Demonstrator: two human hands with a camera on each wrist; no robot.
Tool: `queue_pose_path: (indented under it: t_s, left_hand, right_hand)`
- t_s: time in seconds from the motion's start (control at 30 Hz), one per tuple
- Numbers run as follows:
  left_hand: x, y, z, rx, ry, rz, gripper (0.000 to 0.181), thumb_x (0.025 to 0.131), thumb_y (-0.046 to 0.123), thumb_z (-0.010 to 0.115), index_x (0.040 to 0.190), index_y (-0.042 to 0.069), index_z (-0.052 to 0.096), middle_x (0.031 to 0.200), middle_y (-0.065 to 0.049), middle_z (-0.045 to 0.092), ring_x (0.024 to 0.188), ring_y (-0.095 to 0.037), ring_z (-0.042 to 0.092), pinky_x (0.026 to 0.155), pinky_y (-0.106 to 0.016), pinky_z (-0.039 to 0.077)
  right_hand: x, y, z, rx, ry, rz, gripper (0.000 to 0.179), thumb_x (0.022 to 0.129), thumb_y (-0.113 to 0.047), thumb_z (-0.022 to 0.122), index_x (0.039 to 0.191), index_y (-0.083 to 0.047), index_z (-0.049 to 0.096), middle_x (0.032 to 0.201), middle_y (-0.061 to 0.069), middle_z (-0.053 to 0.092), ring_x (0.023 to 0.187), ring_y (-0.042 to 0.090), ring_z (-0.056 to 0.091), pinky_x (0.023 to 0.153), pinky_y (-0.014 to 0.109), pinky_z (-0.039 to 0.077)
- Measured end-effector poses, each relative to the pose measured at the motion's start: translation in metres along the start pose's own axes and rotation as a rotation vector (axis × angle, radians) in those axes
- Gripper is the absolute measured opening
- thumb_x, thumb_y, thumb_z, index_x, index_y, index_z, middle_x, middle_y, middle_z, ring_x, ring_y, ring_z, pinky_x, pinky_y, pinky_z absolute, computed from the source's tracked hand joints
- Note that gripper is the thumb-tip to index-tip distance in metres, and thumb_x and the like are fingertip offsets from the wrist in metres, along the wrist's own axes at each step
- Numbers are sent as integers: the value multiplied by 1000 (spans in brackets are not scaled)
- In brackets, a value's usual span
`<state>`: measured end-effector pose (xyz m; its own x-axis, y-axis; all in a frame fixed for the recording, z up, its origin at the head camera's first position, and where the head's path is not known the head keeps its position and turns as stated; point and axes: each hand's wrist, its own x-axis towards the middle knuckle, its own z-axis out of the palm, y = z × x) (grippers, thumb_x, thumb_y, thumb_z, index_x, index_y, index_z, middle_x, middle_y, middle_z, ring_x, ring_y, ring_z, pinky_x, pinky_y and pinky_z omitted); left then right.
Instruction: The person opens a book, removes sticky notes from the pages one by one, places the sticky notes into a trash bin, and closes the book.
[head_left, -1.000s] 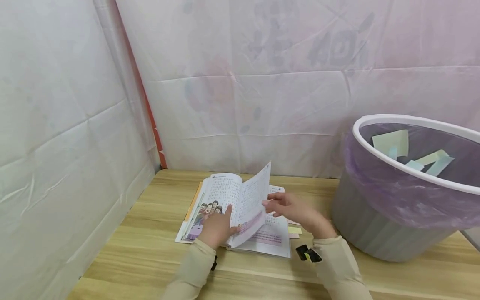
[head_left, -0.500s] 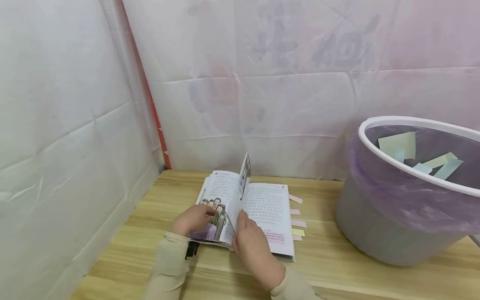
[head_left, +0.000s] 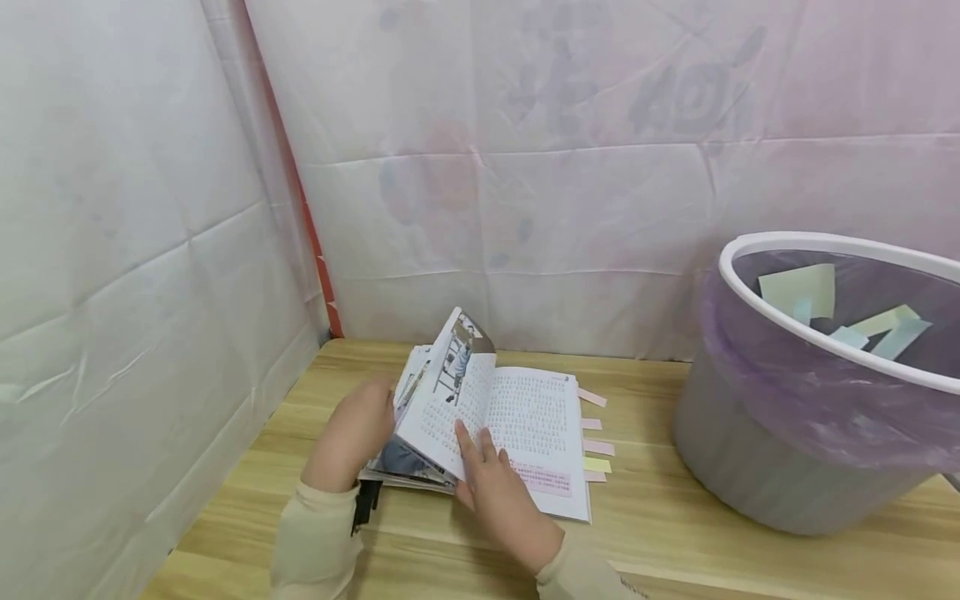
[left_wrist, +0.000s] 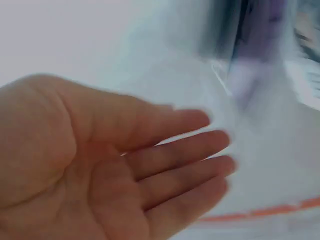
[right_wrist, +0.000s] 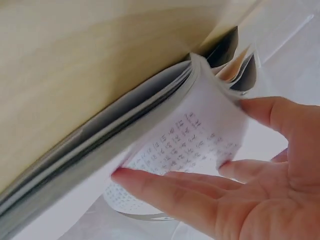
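Note:
An open book (head_left: 528,417) with printed text lies on the wooden table. One leaf (head_left: 450,400) with a drawing of figures at its top stands half raised, leaning to the left. My left hand (head_left: 356,429) is at the leaf's left edge, its fingertips partly hidden behind it. In the left wrist view its fingers (left_wrist: 182,155) are nearly straight, with nothing between them. With spread, mostly straight fingers, my right hand (head_left: 502,496) touches the pages near the lower gutter. The right wrist view shows those fingers (right_wrist: 165,192) against the curved page.
Several pink and yellow sticky tabs (head_left: 597,448) stick out from the book's right edge. A grey bin (head_left: 757,467) with a purple liner stands at the right, with paper strips (head_left: 798,287) inside. White sheeting (head_left: 525,208) hangs behind and at the left.
The raised leaf has swung from right to left over the illustrated page. My right hand came from the right edge to the gutter; my left hand left the page and moved left.

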<state>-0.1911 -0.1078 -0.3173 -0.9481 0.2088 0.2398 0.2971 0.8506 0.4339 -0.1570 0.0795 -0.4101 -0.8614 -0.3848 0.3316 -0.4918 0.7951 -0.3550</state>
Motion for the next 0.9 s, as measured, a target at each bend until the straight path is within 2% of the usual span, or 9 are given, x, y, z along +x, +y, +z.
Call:
queue_pose_path:
  t_s: [0.1, 0.17, 0.23, 0.37, 0.47, 0.57, 0.7, 0.83, 0.9]
  left_hand:
    - [-7, 29, 3, -10, 89, 141, 25, 92, -6, 50, 113, -7, 61, 113, -22, 64, 105, -35, 61, 92, -47, 49]
    - [-8, 44, 12, -52, 38, 237, 32, 91, -8, 50, 123, -10, 56, 124, -25, 59, 117, -39, 56, 101, -47, 44]
    - [-7, 54, 26, -91, -85, 276, 33, 92, -7, 47, 124, -11, 55, 127, -25, 57, 120, -38, 54, 102, -46, 42]
    - [1, 54, 57, -56, -290, 215, 34, 93, -2, 50, 125, -15, 53, 127, -27, 56, 121, -38, 53, 103, -44, 42]
    - [6, 46, 71, -12, -339, 123, 38, 90, -3, 56, 125, -17, 52, 125, -28, 56, 119, -37, 54, 102, -44, 43]
    - [8, 39, 76, 26, -341, 77, 40, 85, -4, 62, 121, -17, 53, 119, -26, 59, 111, -33, 58, 97, -42, 47]
    - [6, 40, 76, 169, -279, 114, 27, 84, 2, 67, 105, -13, 61, 95, -19, 61, 90, -28, 61, 80, -39, 53]
    - [2, 45, 87, 331, -146, 121, 29, 82, 15, 75, 91, -10, 64, 83, -14, 56, 79, -26, 58, 64, -37, 55]
    - [0, 46, 96, 413, -98, 111, 43, 77, 29, 80, 90, -9, 65, 83, -15, 55, 78, -27, 58, 59, -34, 56]
  right_hand:
    - [1, 4, -1, 9, -22, -7, 69, 85, -18, 72, 144, -4, 40, 126, 44, 47, 98, 55, 59, 82, 58, 51]
    - [2, 6, -1, 2, -40, -17, 62, 87, -20, 70, 141, -3, 45, 125, 42, 49, 104, 52, 58, 86, 59, 50]
    - [2, 7, 0, -31, -68, -28, 57, 87, -19, 70, 137, -1, 49, 126, 38, 51, 109, 50, 57, 87, 58, 49]
    - [1, 4, 3, -78, -101, -46, 52, 84, -18, 72, 129, 3, 55, 127, 33, 54, 116, 48, 53, 87, 58, 49]
    - [2, 2, 2, -32, -121, -60, 48, 85, -19, 73, 125, 2, 58, 123, 34, 55, 116, 48, 53, 87, 60, 48]
    - [4, 3, -6, 41, -204, -89, 40, 88, -20, 69, 122, 0, 62, 121, 31, 59, 119, 50, 49, 92, 61, 45]
    - [8, 7, -26, 110, -365, -43, 45, 91, -19, 65, 129, 3, 56, 120, 30, 60, 123, 51, 45, 98, 56, 42]
    - [10, 14, -44, 141, -411, 68, 35, 92, -15, 62, 114, 11, 56, 96, 24, 65, 93, 36, 63, 80, 45, 52]
    - [10, 19, -49, 152, -409, 104, 20, 92, -11, 61, 98, 8, 57, 80, 15, 60, 71, 25, 58, 64, 39, 50]
